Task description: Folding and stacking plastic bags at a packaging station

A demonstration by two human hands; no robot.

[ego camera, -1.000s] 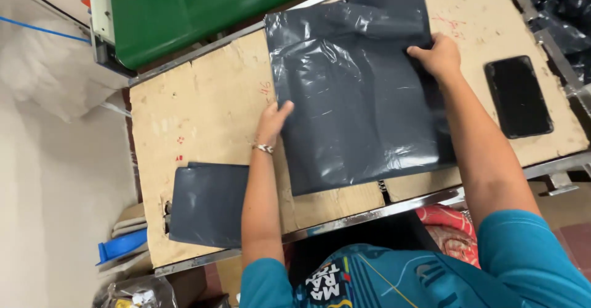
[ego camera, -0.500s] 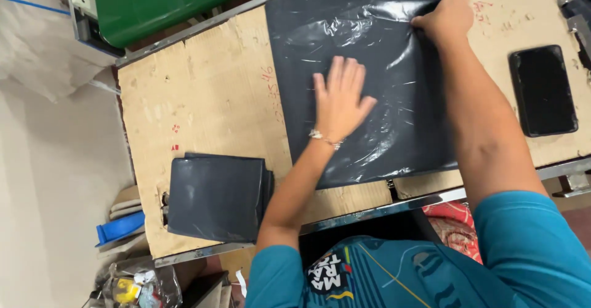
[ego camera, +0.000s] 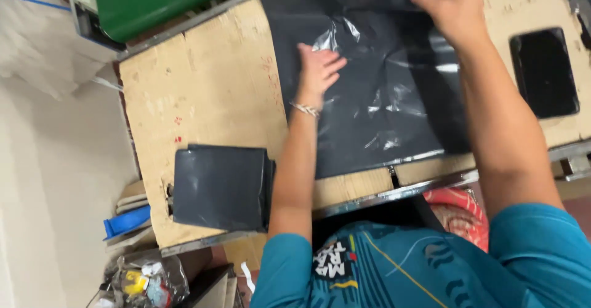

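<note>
Left hand [ego camera: 317, 71] flat on dark plastic bag [ego camera: 394, 117], right hand [ego camera: 452, 9] gripping far edge

Left hand [ego camera: 317, 71] sliding from flat on the middle of the dark plastic bag [ego camera: 375, 99] toward its left edge, right hand [ego camera: 452, 9] now pinching the top edge, folding it over.

A plastic bag [ego camera: 381, 92] lies on the table [ego camera: 203, 92], folded stack [ego camera: 218, 186] left, phone [ego camera: 545, 71] right.
</note>
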